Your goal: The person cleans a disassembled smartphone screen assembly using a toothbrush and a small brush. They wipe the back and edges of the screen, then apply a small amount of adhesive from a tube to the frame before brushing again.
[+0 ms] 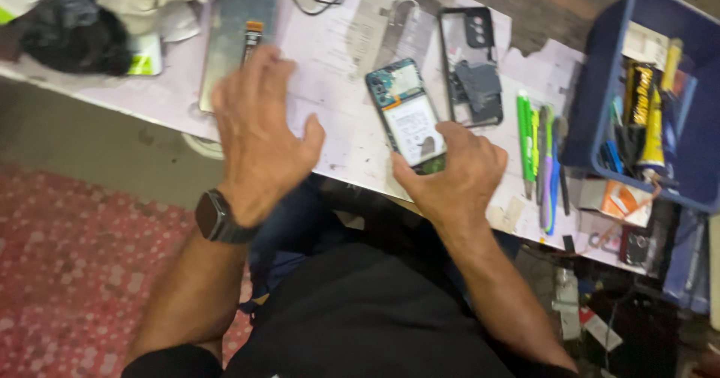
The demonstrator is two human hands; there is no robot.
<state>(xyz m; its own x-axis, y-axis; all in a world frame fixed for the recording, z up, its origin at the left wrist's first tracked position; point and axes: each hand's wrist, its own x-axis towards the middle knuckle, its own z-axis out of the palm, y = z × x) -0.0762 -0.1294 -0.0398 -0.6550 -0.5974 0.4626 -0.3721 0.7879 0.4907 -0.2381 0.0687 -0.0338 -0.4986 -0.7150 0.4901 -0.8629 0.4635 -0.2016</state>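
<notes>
An opened phone (406,110) with its back off lies on the white paper-covered table (330,55), its battery and teal circuit board showing. My right hand (455,172) grips the phone's near end with thumb and fingers. My left hand (259,134), with a dark watch on the wrist, hovers flat with fingers spread over the table's near edge, just below a detached screen panel (236,37). It holds nothing. A black phone frame (471,67) lies right of the opened phone.
A blue plastic bin (652,97) with glue tubes and tools stands at the right. Green and purple hand tools (538,157) lie beside it. Dark cloth (71,33) sits at the far left. A red patterned floor (67,273) lies below the table.
</notes>
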